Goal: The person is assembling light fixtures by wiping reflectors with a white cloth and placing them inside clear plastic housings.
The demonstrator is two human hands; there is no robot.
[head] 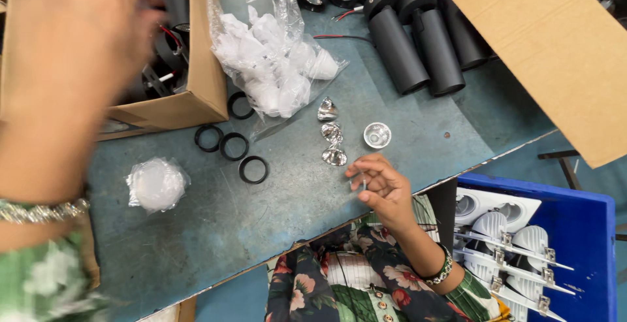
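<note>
My right hand (382, 188) rests at the near edge of the blue-grey table (261, 224) and pinches a small thin piece (363, 181) between thumb and fingers. Just beyond it lie three crinkled silver reflector cups (332, 134) and one round reflector (377, 135). My left hand (72, 41) is blurred and raised at the upper left, over an open cardboard box (196, 100) that holds black lamp parts with wires. Whether the left hand holds anything cannot be made out.
Several black rings (234, 146) lie by the box. There are also a clear bag of white wrapped pieces (271, 57) and one wrapped white piece (157, 183). Black cylindrical lamp housings (418, 41) lie far right beside a cardboard flap (555, 48). A blue crate (581, 230) holds white fittings.
</note>
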